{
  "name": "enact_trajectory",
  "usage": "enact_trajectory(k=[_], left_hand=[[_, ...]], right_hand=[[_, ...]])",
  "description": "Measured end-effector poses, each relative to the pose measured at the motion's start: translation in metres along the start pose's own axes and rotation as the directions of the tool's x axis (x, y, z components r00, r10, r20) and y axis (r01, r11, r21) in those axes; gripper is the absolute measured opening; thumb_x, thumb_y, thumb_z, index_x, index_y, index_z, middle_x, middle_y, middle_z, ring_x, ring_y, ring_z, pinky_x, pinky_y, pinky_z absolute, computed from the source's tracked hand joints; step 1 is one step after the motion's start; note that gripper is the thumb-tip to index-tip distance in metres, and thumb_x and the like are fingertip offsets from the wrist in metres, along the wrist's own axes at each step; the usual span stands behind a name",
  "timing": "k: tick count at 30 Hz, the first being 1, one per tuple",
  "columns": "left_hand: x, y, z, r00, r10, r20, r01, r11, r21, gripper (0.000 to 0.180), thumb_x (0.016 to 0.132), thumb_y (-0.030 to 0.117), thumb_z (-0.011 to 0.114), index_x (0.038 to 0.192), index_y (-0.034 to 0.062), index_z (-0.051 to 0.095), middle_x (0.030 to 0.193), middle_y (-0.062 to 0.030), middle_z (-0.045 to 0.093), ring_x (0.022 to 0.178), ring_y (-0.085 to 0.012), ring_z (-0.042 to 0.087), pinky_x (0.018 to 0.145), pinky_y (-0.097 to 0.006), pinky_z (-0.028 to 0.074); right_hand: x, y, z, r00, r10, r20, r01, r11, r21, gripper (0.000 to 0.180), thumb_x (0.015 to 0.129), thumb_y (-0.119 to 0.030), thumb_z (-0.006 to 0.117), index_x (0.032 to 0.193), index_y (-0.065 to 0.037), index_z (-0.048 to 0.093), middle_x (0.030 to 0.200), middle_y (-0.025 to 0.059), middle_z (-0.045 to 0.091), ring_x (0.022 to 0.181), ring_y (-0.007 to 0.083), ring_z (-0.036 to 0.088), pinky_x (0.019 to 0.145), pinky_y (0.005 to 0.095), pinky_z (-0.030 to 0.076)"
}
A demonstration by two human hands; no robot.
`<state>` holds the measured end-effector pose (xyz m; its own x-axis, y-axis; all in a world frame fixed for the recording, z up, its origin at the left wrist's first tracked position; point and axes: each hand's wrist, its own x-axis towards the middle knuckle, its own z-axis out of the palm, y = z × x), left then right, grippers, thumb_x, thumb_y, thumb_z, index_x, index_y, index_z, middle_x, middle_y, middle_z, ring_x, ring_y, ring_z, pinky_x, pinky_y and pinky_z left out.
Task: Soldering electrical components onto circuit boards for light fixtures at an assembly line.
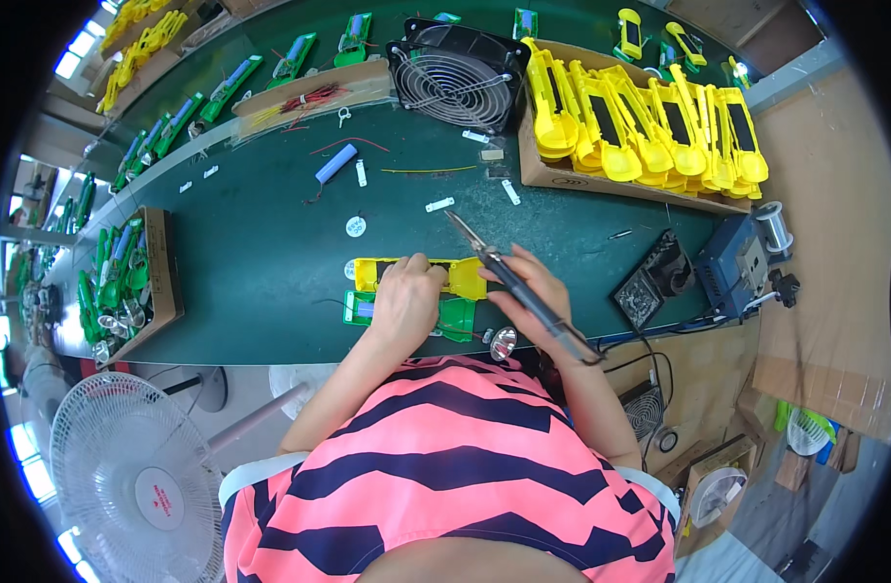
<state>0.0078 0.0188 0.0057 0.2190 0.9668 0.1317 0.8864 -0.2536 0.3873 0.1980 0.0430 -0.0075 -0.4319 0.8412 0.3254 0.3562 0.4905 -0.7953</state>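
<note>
My left hand (409, 296) bends its fingers down over a yellow plastic shell (468, 278), gripping it at the middle; what the fingertips touch inside is hidden. Just below, partly under that hand, lies a green shell (456, 319) with a blue cylindrical battery (366, 309) in it. A soldering iron (533, 299) is in my right hand (545, 289), its tip raised and pointing up and to the left, apart from the shells. That hand is close to the yellow shell's right end. A round silver reflector (504, 343) sits at the table's near edge.
A box of yellow shells (649, 126) and a black fan (460, 78) stand at the back. To the right are a soldering-iron stand (649, 282) and a blue station (734, 267) with cables. A box of green assemblies (124, 282) stands left. A loose battery (336, 163) lies mid-table.
</note>
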Motion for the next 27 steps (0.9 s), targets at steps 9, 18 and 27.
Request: enact_trajectory(k=[9, 18, 27], left_hand=[[0.007, -0.007, -0.007, 0.995, -0.035, 0.091, 0.042, 0.996, -0.075, 0.006, 0.069, 0.006, 0.056, 0.07, 0.0026, 0.061, 0.071, -0.0116, 0.055, 0.064, -0.0292, 0.057, 0.06, -0.037, 0.046], [0.008, -0.006, -0.006, 0.999, 0.005, 0.04, -0.003, 0.998, -0.061, 0.004, 0.065, 0.003, 0.055, 0.066, 0.0013, 0.059, 0.067, -0.0137, 0.053, 0.062, -0.0292, 0.058, 0.058, -0.037, 0.048], [0.007, -0.007, -0.005, 0.997, -0.044, 0.068, 0.049, 0.997, -0.066, 0.006, 0.068, 0.004, 0.055, 0.07, 0.0026, 0.06, 0.072, -0.0125, 0.056, 0.065, -0.0299, 0.057, 0.06, -0.038, 0.046]], right_hand=[[-0.007, -0.004, -0.022, 0.894, 0.447, -0.019, -0.331, 0.691, 0.643, 0.017, 0.076, -0.004, 0.061, 0.091, 0.003, 0.055, 0.075, 0.0076, 0.06, 0.063, 0.0112, 0.06, 0.055, 0.0214, 0.048], [-0.002, 0.009, -0.012, 0.9, 0.431, 0.061, -0.38, 0.71, 0.593, 0.017, 0.077, -0.005, 0.06, 0.09, 0.003, 0.053, 0.074, 0.007, 0.059, 0.062, 0.0104, 0.059, 0.053, 0.02, 0.046], [-0.007, 0.014, -0.003, 0.898, 0.439, 0.03, -0.371, 0.719, 0.587, 0.017, 0.078, -0.006, 0.059, 0.092, 0.003, 0.052, 0.076, 0.0077, 0.06, 0.061, 0.0109, 0.059, 0.051, 0.0191, 0.046]])
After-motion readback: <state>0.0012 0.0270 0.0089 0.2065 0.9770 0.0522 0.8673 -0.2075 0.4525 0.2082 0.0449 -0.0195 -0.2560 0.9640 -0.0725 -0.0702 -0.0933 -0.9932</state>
